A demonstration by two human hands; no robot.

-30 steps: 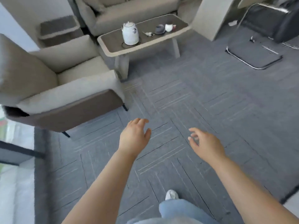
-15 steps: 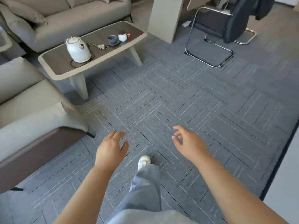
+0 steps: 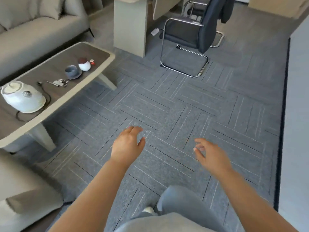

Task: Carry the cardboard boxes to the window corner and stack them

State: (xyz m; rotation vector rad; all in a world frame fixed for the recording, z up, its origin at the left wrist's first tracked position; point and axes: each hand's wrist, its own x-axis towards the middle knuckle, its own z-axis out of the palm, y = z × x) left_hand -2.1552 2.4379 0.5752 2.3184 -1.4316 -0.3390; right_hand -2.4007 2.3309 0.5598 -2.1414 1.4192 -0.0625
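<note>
Cardboard boxes: none plainly in view. A tan slab (image 3: 282, 7) at the upper right edge could be one, or furniture; cannot tell. No window corner shows either.

Left hand (image 3: 127, 145): empty, held out low over the carpet (image 3: 167, 106), fingers loosely apart and slightly bent, thumb out to the side.

Right hand (image 3: 211, 155): empty, blurred, fingers apart and lightly curled, gripping nothing. The two hands are well apart.

Leg (image 3: 173, 201) and white shoe (image 3: 148, 210): below the hands, mid-stride by the look of it.

Coffee table (image 3: 50, 71): to the left, bearing a white kettle (image 3: 23, 97) with its cord, a grey cup (image 3: 71, 72) on a saucer, and a white jar (image 3: 84, 64).

Sofa (image 3: 33, 36): behind the table. Armchair (image 3: 20, 190): lower left, near.

Office chair (image 3: 189, 34): ahead, beside a desk panel (image 3: 130, 25).

Step in hand, as judged: walking empty-handed to fetch a box; no carry under way.

Next move calls for: finding a box, passing between the table and the chair, then setting both hands on opposite sides of the box to lift it.
</note>
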